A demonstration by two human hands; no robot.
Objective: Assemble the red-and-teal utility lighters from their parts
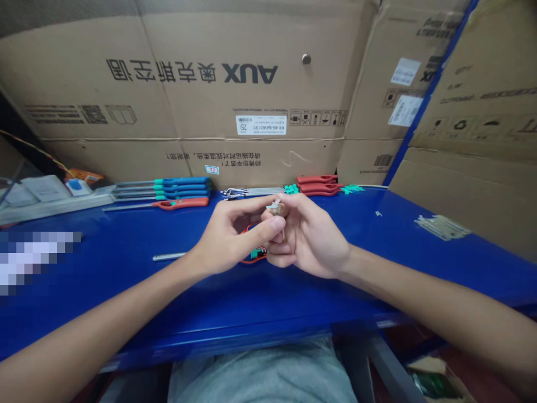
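Note:
Above the middle of the table, my left hand (235, 232) and my right hand (312, 238) meet with fingertips pinched together. Between them is a small whitish piece (275, 207), too small and partly covered to name. Both hands seem closed on it. Under my hands lies an opened long-neck lighter (257, 254), with an orange-red casing edge and a green part inside. Its metal tube (168, 257) sticks out to the left. My fingers hide most of the lighter's body.
At the back left lie several blue-handled lighters (187, 187) and one red lighter (184, 203). Red handles (318, 186) and metal rods (262, 191) lie back centre. Thin pale sticks (442, 227) lie right. A power strip (54, 208) stands left; cardboard (251, 101) walls the back.

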